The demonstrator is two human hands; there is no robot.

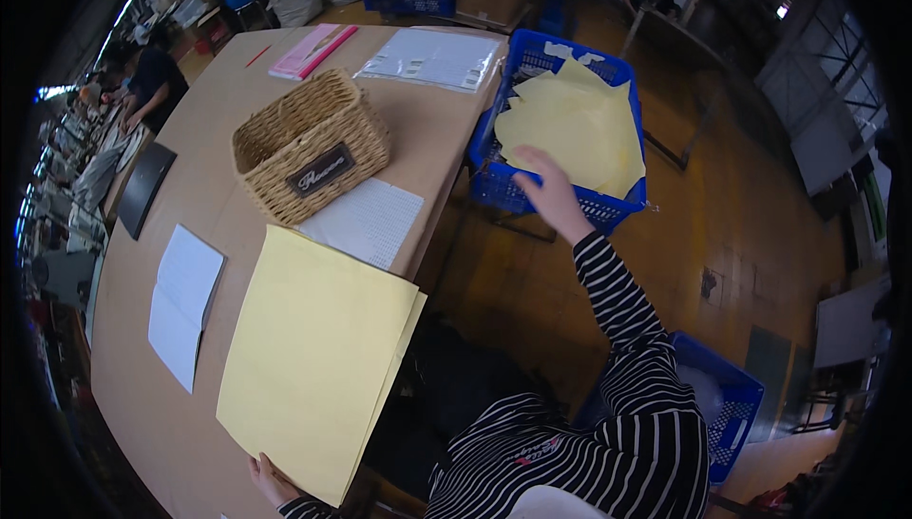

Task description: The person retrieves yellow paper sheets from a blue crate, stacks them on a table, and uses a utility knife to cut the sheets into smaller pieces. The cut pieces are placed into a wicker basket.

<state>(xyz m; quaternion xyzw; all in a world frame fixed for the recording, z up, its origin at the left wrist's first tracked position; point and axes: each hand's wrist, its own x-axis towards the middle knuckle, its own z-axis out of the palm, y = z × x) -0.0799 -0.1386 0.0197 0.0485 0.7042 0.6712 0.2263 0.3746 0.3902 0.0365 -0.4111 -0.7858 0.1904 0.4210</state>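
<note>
Large pale yellow sheets [313,358], more than one by their doubled right edge, lie over the near edge of the table. My left hand [271,484] grips their lower left corner, with part of its fingers hidden. My right hand [553,194] reaches out over the near rim of a blue plastic crate [503,187], fingers apart. Just beyond its fingertips, crumpled yellow paper [575,125] with uneven edges fills the crate. Nothing shows in the right hand.
On the brown table [199,196] stand a woven basket [313,144], a printed sheet [366,220], an open booklet [183,301], a black flat panel [145,190], a pink packet [312,51] and plastic-wrapped papers [427,56]. Another blue crate [731,424] sits lower right. A person [157,87] works at far left.
</note>
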